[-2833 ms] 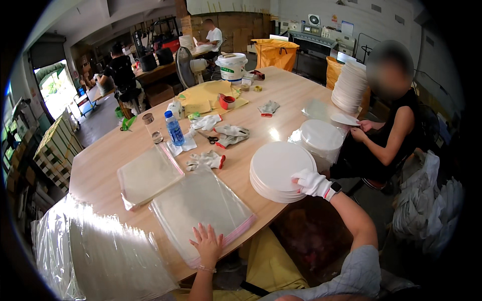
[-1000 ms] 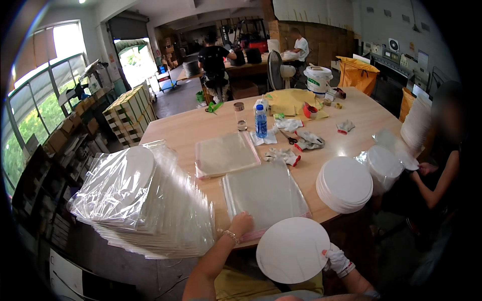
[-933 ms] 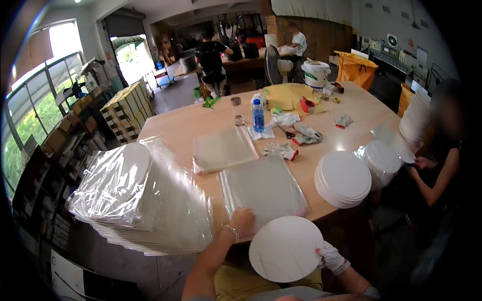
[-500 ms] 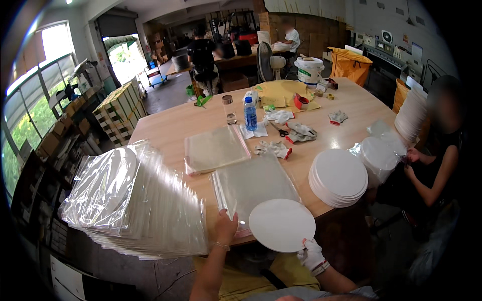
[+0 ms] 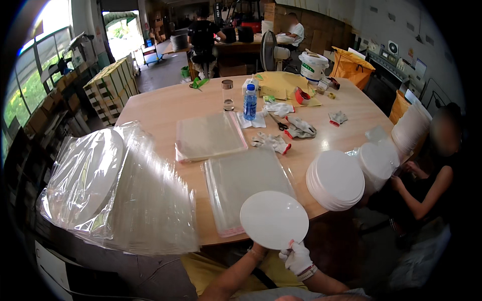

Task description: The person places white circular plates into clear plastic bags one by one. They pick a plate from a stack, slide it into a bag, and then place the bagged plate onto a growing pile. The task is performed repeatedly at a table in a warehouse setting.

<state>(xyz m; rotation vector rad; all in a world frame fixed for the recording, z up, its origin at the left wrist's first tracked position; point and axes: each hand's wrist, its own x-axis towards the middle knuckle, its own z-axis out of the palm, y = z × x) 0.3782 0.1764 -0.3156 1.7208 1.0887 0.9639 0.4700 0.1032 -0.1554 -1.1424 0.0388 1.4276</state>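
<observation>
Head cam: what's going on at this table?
The person's gloved right hand holds a white round disc at the near edge of the wooden table, above a stack of clear plastic bags. The left hand is mostly hidden behind the disc. A pile of white discs sits to the right, bagged discs to the left.
</observation>
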